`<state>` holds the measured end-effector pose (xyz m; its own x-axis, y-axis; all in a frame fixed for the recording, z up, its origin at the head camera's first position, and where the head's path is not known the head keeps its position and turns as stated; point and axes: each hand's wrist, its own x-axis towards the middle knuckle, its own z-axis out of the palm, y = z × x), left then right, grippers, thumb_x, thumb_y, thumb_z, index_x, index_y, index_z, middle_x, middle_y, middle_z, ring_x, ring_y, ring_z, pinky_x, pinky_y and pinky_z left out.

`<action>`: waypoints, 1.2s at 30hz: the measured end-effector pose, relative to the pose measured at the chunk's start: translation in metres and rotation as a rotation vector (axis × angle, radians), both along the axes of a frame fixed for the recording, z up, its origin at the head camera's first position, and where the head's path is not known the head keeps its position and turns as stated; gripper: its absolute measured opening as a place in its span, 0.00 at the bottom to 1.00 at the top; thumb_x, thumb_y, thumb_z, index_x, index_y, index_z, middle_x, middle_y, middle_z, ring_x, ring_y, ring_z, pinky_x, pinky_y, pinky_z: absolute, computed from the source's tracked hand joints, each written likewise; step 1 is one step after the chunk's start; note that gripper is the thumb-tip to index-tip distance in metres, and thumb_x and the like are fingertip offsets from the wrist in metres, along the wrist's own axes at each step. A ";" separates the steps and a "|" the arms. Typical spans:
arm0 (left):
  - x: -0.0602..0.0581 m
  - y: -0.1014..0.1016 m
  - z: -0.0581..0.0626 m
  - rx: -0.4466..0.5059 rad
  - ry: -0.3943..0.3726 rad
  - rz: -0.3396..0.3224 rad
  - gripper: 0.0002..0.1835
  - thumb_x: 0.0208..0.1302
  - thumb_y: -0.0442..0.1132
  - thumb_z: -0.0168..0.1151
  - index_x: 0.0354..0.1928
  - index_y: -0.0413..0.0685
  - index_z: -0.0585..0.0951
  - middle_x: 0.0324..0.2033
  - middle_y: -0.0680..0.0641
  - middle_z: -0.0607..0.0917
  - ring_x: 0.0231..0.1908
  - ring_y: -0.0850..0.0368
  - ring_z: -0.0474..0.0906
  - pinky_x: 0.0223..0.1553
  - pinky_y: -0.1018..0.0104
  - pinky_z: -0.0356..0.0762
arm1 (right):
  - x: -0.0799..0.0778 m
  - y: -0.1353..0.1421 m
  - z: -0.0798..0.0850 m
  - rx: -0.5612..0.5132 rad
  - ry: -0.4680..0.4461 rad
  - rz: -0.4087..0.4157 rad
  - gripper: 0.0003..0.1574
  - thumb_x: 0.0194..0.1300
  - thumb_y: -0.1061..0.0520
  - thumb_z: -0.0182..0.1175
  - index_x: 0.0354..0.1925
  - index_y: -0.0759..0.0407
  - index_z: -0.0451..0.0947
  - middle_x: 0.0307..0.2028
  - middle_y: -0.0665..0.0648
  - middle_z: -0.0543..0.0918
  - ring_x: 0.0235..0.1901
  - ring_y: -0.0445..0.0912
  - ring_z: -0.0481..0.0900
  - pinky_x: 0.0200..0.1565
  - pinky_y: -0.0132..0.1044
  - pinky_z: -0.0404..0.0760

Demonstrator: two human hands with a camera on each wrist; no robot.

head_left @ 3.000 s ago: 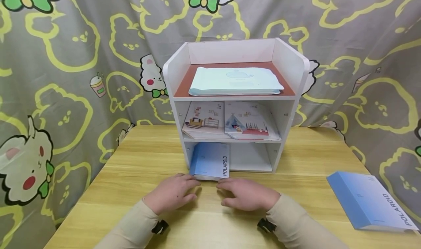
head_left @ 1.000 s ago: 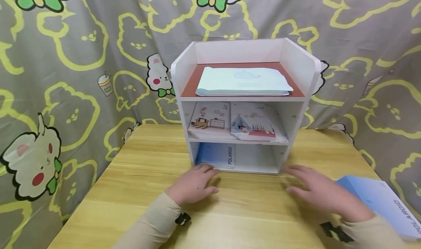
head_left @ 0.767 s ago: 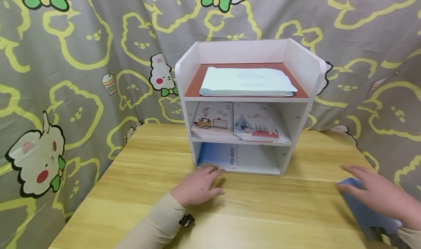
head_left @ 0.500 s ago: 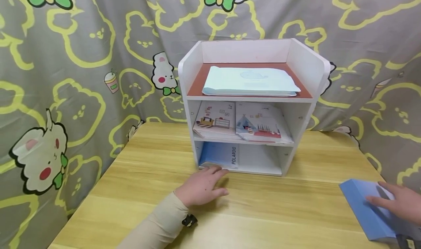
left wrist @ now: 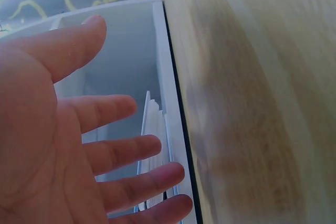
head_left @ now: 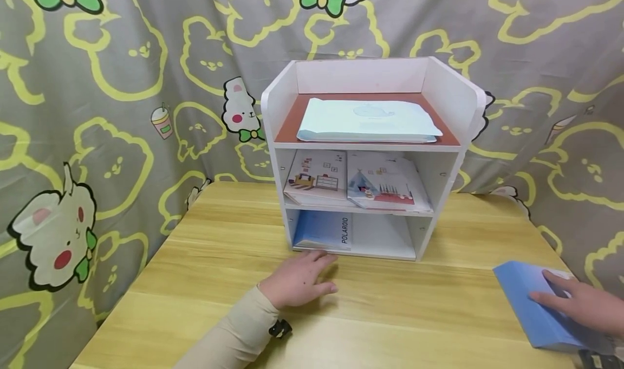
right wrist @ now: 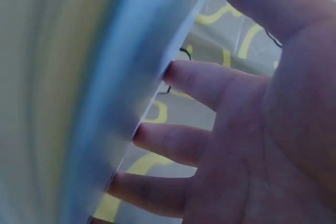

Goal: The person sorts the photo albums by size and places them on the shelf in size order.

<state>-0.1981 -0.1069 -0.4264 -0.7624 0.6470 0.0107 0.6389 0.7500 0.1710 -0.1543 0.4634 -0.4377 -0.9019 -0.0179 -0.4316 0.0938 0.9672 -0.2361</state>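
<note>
Low in front of the white shelf unit (head_left: 418, 233), my left hand (head_left: 298, 279) has its fingers spread and relaxed, holding nothing. Just beyond its fingertips, a blue-white book (head_left: 322, 229) marked POLAROID lies in the left part of the bottom compartment. In the left wrist view the left hand (left wrist: 58, 145) partly covers that book's page edges (left wrist: 151, 140). At the right, my right hand (head_left: 585, 301) lies over a second thick blue book (head_left: 524, 298). The right wrist view shows the right hand's (right wrist: 236, 129) extended fingertips touching that blue book's (right wrist: 121, 77) cover.
On the middle shelf lie two stacks of illustrated booklets (head_left: 317, 176). A pale green packet (head_left: 368, 121) with a whale drawing rests on the top shelf. The wooden table (head_left: 205, 250) is backed by a patterned grey curtain (head_left: 195, 49).
The bottom-shelf book was slid inward from sticking out. My right hand left it and moved right to the second book, which has lately shifted slightly left. My left hand stayed by the shelf.
</note>
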 end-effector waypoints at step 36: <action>0.005 0.001 0.002 -0.002 -0.052 -0.002 0.38 0.71 0.65 0.54 0.75 0.53 0.67 0.71 0.43 0.71 0.67 0.44 0.69 0.66 0.48 0.69 | 0.003 -0.211 0.018 0.006 0.331 0.274 0.60 0.64 0.21 0.53 0.71 0.67 0.67 0.56 0.86 0.71 0.47 0.72 0.80 0.44 0.65 0.80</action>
<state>-0.1936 -0.1064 -0.4243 -0.7607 0.6484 -0.0301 0.6306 0.7492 0.2028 -0.1516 0.2524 -0.4195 -0.9540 -0.2742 -0.1209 -0.2464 0.9473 -0.2046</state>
